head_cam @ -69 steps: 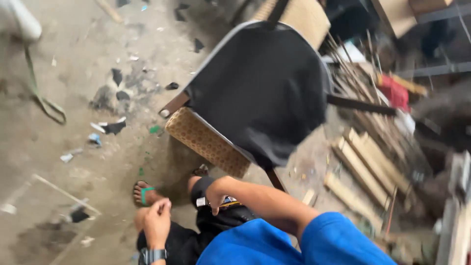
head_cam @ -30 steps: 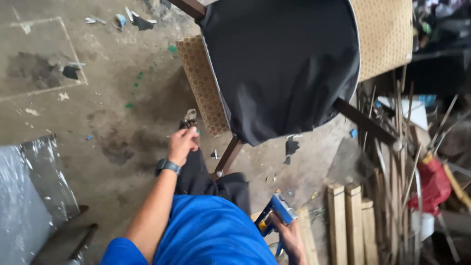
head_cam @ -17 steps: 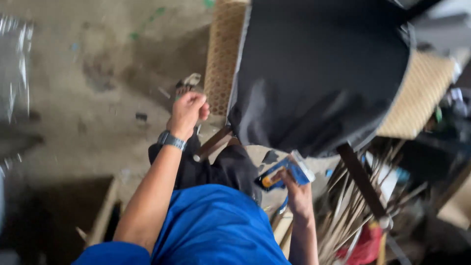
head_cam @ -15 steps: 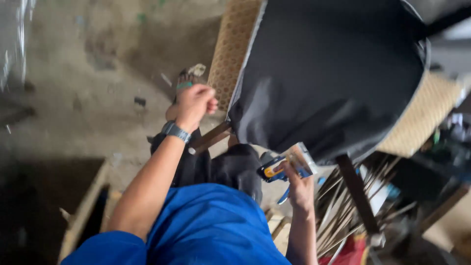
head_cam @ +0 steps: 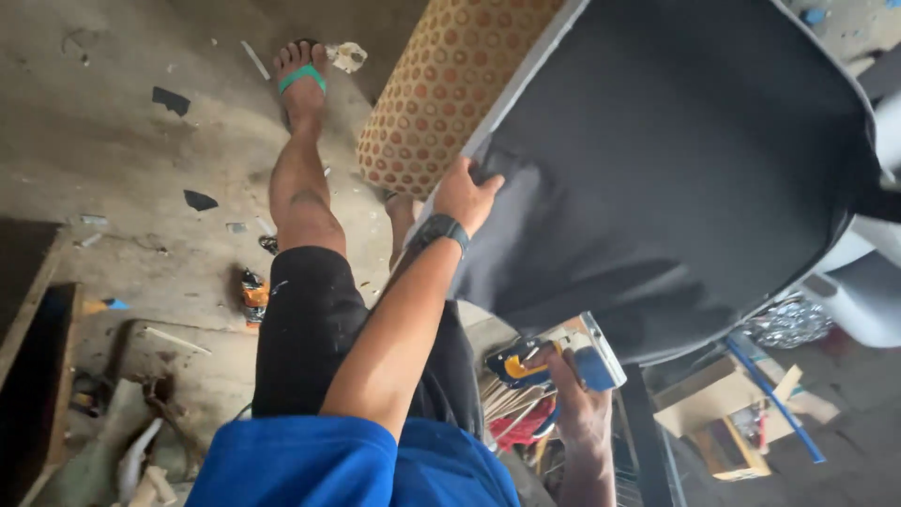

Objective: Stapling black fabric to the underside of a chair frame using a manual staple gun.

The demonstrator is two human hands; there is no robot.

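Left hand: the left hand (head_cam: pixel 466 194) is raised to the edge of the chair seat, fingers curled over the black fabric (head_cam: pixel 676 178) and pinching it against the pale rim; a dark wristwatch (head_cam: pixel 439 228) sits on the wrist.
Right hand: the right hand (head_cam: pixel 574 399) is low, below the seat edge, closed around the grip of a staple gun (head_cam: pixel 554 357).
Staple gun: blue and silver body with a yellow part near the front; held just under the lower edge of the black fabric, close to it; contact cannot be told.
Black fabric: stretched across the broad underside of the seat, filling the upper right of the view; loose folds show near the left hand.
Woven panel: a tan cane panel (head_cam: pixel 449 84) with round holes adjoins the fabric-covered seat at upper centre, tilted.
Legs: the person's left leg (head_cam: pixel 300 178) is extended over the concrete floor (head_cam: pixel 122 160), the foot in a sandal with a green strap (head_cam: pixel 302 75).
Clothing: blue shirt sleeve (head_cam: pixel 310 465), black shorts (head_cam: pixel 310 329).
Surroundings: an orange-and-black tool (head_cam: pixel 253 293) lies on the floor just beside the thigh; scraps and debris are scattered around; wooden pieces and a blue rod (head_cam: pixel 774 399) lie at lower right, near a crumpled silver sheet (head_cam: pixel 790 322).
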